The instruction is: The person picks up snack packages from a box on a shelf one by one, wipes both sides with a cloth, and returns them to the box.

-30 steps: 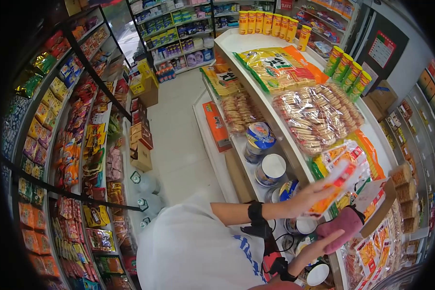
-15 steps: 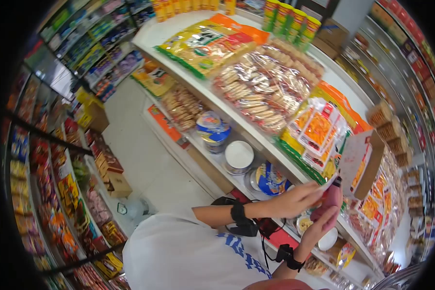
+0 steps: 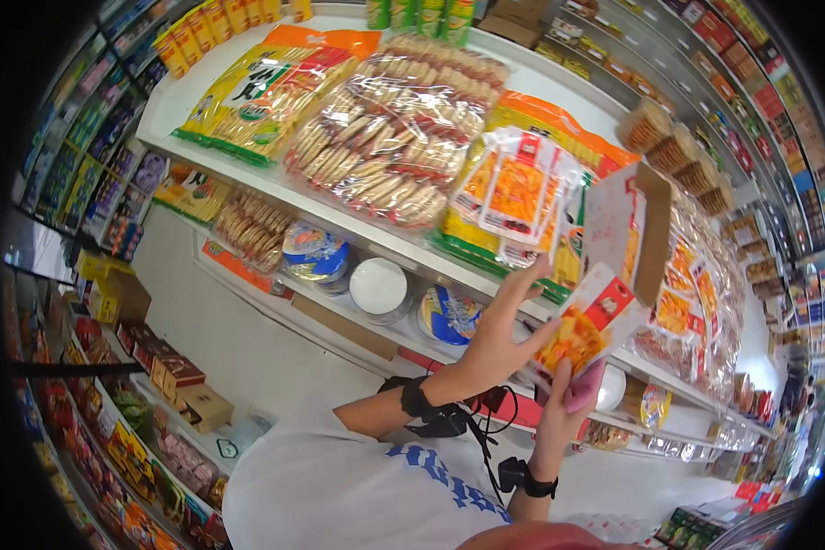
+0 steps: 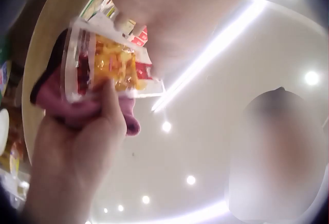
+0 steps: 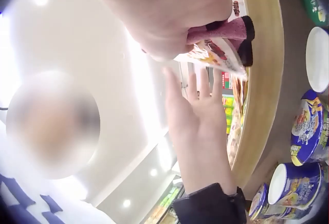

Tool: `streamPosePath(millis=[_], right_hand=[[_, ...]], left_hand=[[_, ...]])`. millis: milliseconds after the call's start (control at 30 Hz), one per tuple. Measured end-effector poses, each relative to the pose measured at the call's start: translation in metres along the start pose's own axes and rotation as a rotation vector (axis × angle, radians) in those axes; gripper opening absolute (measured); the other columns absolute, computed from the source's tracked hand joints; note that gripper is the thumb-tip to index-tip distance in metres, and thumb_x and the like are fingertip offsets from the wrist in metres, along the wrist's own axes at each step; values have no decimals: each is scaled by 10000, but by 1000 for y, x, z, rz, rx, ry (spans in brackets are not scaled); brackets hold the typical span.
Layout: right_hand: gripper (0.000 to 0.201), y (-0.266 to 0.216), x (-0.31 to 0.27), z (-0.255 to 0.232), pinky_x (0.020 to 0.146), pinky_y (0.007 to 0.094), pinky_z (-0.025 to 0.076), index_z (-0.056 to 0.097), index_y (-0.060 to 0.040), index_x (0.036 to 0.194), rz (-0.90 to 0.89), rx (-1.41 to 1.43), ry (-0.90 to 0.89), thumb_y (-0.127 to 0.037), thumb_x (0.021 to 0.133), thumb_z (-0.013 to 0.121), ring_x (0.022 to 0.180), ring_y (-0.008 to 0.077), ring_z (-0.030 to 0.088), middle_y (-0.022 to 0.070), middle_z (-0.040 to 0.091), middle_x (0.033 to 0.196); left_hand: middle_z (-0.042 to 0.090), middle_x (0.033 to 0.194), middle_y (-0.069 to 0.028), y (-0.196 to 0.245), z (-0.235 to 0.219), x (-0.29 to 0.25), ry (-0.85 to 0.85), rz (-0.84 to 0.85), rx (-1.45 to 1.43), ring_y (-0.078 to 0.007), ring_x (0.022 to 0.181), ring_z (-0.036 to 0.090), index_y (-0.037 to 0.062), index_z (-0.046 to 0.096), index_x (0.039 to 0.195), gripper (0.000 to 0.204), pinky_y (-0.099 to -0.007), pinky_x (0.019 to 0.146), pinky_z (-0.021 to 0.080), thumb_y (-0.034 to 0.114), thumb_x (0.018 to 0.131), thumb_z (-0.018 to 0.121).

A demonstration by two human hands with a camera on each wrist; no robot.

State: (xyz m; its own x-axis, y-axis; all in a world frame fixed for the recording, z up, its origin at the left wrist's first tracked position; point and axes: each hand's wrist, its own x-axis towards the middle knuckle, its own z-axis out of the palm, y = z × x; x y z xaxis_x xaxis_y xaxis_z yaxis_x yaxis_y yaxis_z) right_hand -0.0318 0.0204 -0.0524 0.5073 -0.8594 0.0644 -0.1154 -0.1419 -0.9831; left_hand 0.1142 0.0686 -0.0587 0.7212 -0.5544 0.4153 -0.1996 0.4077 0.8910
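My right hand [image 3: 559, 401] holds a snack packet [image 3: 579, 332] with orange strips inside and a red label, its thumb laid over the front. Bunched under the packet in the same hand is a pink-purple cloth [image 3: 585, 389], whose dark edging shows in the left wrist view. Beside the packet, my left hand [image 3: 499, 328] has its fingers spread, the thumb close to the packet's edge. In the right wrist view that left hand [image 5: 198, 118] shows straight fingers and grips nothing. An open carton [image 3: 655, 225] stands just beyond the packet on the shelf top.
Similar packets [image 3: 521, 188] lie on a yellow noodle bag [image 3: 467, 240]. A large bag of round crackers [image 3: 385, 137] sits to their left. Lidded tubs [image 3: 379, 286] stand on the lower shelf below the counter edge [image 3: 376, 234]. Stocked shelves [image 3: 752, 101] rise behind.
The head view has swung toward the right. The packet, gripped by my left hand a second ago, is now in my right hand with the cloth. My left fingers have spread.
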Motion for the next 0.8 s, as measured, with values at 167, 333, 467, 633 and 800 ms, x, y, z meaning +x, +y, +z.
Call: streamPosePath(millis=[167,333,467,633,800], right_hand=[[550,-8,-21,-9,1188,457,183,294,24,1539,-410,-217,-186,-237,1062,380,1503,371,189,264,193,1611],[616,-5,-5,-56,1201,517,103,341,26,1524,-552,-208,-83,-383,1067,281,1521,435,91,257,132,1638],[565,-22,11,-104,1201,545,124,501,-18,1448,-701,-300,7,-375,1028,378,1502,453,161,224,241,1619],[502,-2,-24,-129,1193,545,188,554,-94,1419,-875,-496,-303,-246,940,529,1466,456,264,243,318,1575],[440,26,-32,-164,1127,459,356,563,-42,1379,-635,-73,-487,-277,1014,491,1383,335,444,206,384,1547]], left_hand=[[118,1651,-178,29,44,-44,-374,-171,-295,-260,1531,95,-22,47,1582,765,-377,1221,50,432,1068,386],[205,1628,-165,43,83,-63,-489,-201,-297,-235,1493,207,-8,87,1585,783,-351,1196,188,478,1058,398],[375,1524,-100,52,116,-93,-457,-341,-369,-157,1336,422,22,180,1574,682,-314,1089,382,320,1053,504],[544,1312,-59,68,139,-80,85,-402,-632,-121,1139,561,53,380,1470,511,-286,945,494,272,1037,540],[609,1269,-87,57,140,-80,150,-269,-626,-150,1096,631,38,454,1402,416,-317,920,535,233,1043,535]])
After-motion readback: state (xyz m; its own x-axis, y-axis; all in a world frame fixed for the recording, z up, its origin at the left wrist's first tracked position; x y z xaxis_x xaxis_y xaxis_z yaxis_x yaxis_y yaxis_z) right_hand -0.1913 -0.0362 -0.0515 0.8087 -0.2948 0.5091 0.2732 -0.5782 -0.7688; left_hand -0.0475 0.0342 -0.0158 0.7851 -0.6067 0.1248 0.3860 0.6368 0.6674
